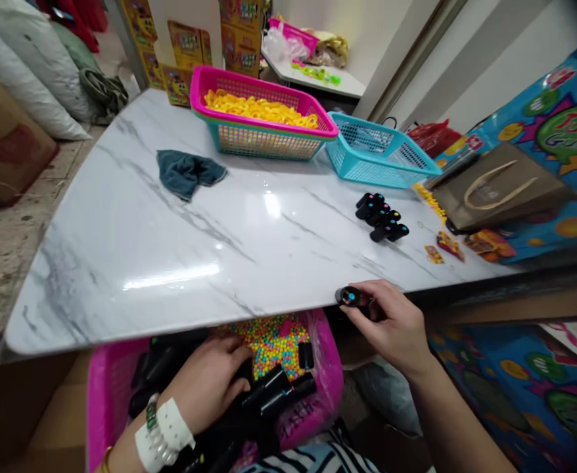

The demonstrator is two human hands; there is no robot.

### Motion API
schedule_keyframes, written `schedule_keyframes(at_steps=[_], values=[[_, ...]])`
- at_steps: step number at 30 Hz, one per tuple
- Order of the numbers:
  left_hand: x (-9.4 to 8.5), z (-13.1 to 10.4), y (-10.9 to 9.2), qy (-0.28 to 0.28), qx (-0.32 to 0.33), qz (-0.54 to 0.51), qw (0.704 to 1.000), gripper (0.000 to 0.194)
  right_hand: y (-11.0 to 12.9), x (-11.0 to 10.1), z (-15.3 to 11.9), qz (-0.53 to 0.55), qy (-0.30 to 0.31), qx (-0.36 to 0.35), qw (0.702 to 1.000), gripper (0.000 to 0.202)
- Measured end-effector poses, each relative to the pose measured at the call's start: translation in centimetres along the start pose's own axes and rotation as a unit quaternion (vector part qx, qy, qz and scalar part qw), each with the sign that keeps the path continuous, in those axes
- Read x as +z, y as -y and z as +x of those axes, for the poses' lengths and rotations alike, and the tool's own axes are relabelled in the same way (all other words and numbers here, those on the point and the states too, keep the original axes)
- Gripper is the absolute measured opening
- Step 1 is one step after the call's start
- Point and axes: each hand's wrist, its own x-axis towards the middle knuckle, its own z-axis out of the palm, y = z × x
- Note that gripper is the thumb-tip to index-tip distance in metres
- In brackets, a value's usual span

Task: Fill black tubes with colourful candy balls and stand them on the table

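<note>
My right hand (pixel 392 318) pinches a small black cylinder (pixel 348 296) at the table's front edge; blue and pink dots of colour show at its end. Below the edge, my left hand (pixel 214 371) reaches into a pink basket (pixel 335 368). Its fingers curl downward among black cylinders (pixel 273 387) and small multicoloured beads (pixel 273 341). Dark shapes lie under the fingers, so what they grip, if anything, is hidden. Several similar black cylinders (pixel 382 217) stand grouped on the marbled white table (pixel 269 256), with coloured dots at their upper ends.
At the table's back, a pink basket (pixel 263 85) of yellow rings sits in a teal one, beside a blue basket (pixel 382 154). A dark cloth (pixel 190 172) lies to the left. A brown paper bag (pixel 500 187) and small packets (pixel 449 246) are at the right.
</note>
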Motion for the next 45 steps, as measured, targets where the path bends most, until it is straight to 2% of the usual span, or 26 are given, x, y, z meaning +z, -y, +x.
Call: schedule_keyframes(at_steps=[2,4,6,8,12,15,18,19,20,21,22,23,24,25,26,27,29,32,34,36,40,41,43,45], values=[[0.2,-0.1,0.0,0.021,-0.002,0.002,1.0,0.037,-1.2,-0.3,0.2,-0.006,-0.019,0.046,0.999,0.023],[0.5,-0.2,0.1,0.03,-0.01,0.002,0.999,0.044,-3.1,-0.7,0.5,0.007,-0.068,0.119,0.991,0.032],[0.7,-0.2,0.4,0.031,-0.022,-0.007,0.999,0.047,-5.6,-1.0,1.2,0.008,-0.115,0.197,0.974,0.041],[0.9,-0.1,0.6,0.025,-0.033,-0.022,0.999,0.046,-8.3,-1.2,2.5,0.005,-0.136,0.255,0.957,0.047],[1.1,0.3,0.8,-0.003,-0.031,-0.058,0.998,0.036,-12.2,-1.3,5.8,0.036,-0.164,0.3,0.939,0.053],[1.0,0.3,0.7,-0.043,-0.026,-0.088,0.995,0.031,-11.6,-1.0,5.9,0.045,-0.211,0.3,0.929,0.059],[0.6,0.0,0.4,-0.089,-0.022,-0.112,0.989,0.026,-7.3,0.3,2.7,0.005,-0.29,0.242,0.926,0.044],[0.4,0.0,0.2,-0.103,-0.02,-0.116,0.988,0.025,-5.3,1.0,1.3,-0.003,-0.283,0.202,0.938,0.035],[0.2,0.0,0.1,-0.117,-0.018,-0.119,0.986,0.024,-3.1,1.9,-0.2,-0.002,-0.236,0.156,0.959,0.027],[0.1,0.0,0.0,-0.129,-0.016,-0.122,0.984,0.023,-1.0,2.8,-1.5,0.014,-0.144,0.1,0.985,0.023],[0.1,0.1,-0.2,-0.139,-0.016,-0.127,0.982,0.024,1.0,3.9,-2.6,0.039,-0.024,0.041,0.998,0.024],[0.1,0.2,-0.3,-0.145,-0.017,-0.133,0.98,0.024,2.6,5.2,-3.5,0.069,0.091,-0.009,0.993,0.03],[0.1,0.3,-0.4,-0.146,-0.019,-0.139,0.979,0.025,3.8,6.4,-4.1,0.099,0.191,-0.047,0.975,0.036],[0.2,0.4,-0.5,-0.142,-0.021,-0.146,0.979,0.026,4.6,7.7,-4.5,0.125,0.262,-0.069,0.954,0.04],[0.3,0.4,-0.6,-0.137,-0.02,-0.149,0.979,0.027,4.9,8.9,-4.7,0.144,0.307,-0.078,0.938,0.041],[0.5,0.4,-0.7,-0.132,-0.017,-0.149,0.98,0.028,4.9,9.8,-4.6,0.152,0.332,-0.083,0.927,0.039],[0.7,0.2,-0.7,-0.136,-0.01,-0.131,0.982,0.031,4.2,11.1,-4.0,0.112,0.342,-0.098,0.928,0.033],[0.8,-0.2,-0.1,-0.169,-0.016,-0.051,0.984,0.035,3.2,11.6,-2.9,-0.054,0.316,-0.152,0.935,0.035],[0.8,-0.4,0.4,-0.183,-0.026,0.013,0.983,0.035,3.3,11.8,-2.6,-0.116,0.337,-0.189,0.915,0.037],[0.6,-0.5,0.7,-0.175,-0.028,0.056,0.983,0.033,3.8,12.1,-2.7,-0.096,0.377,-0.188,0.902,0.037],[0.5,-0.4,1.0,-0.15,-0.021,0.083,0.985,0.026,4.3,12.3,-2.6,0.014,0.418,-0.068,0.906,0.043],[0.5,-0.4,1.0,-0.148,-0.021,0.084,0.985,0.024,4.1,12.1,-2.3,0.032,0.427,-0.058,0.902,0.042],[0.6,-0.4,1.1,-0.144,-0.023,0.081,0.986,0.023,3.7,11.5,-1.6,0.034,0.425,-0.083,0.901,0.044],[0.6,-0.3,1.2,-0.139,-0.025,0.077,0.987,0.023,3.2,11.1,-1.0,0.016,0.397,-0.128,0.909,0.057]])
